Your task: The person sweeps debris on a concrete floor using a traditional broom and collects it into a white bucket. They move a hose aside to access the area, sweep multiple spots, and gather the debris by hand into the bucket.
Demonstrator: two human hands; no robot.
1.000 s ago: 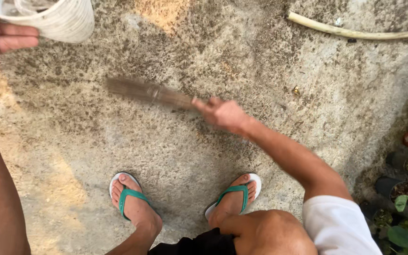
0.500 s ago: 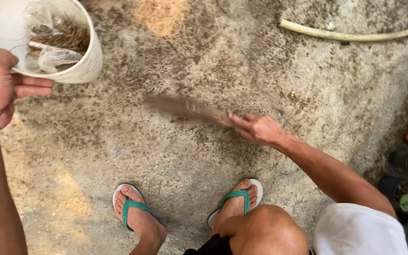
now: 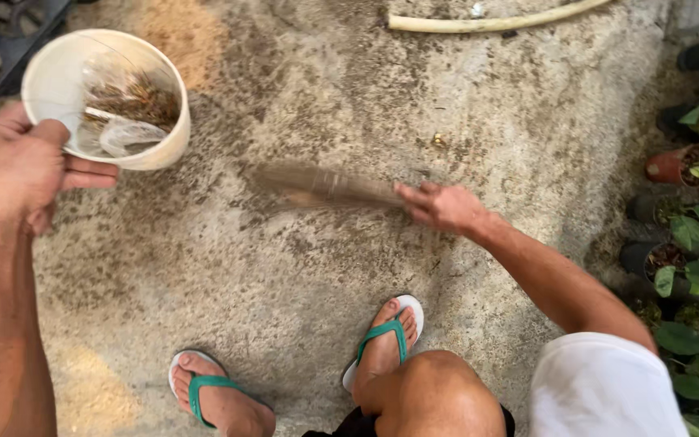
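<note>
A round white bucket (image 3: 105, 97) of dry litter is gripped by the left hand (image 3: 18, 166); a blurred bristly hand broom (image 3: 325, 188), clenched in the right hand (image 3: 440, 206), has been swept further right over the rough concrete floor (image 3: 301, 307).

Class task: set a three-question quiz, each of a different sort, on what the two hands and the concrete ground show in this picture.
1. True or false: the left hand holds the white bucket by its rim.
2. What does the right hand grasp?
A. the pale hose
B. the hand broom
C. a potted plant
3. Fill in: the sandals have ____ straps.

Key
1. True; debris and clear plastic lie inside.
2. B; the bristles are blurred, low over the concrete floor.
3. Green.
</note>
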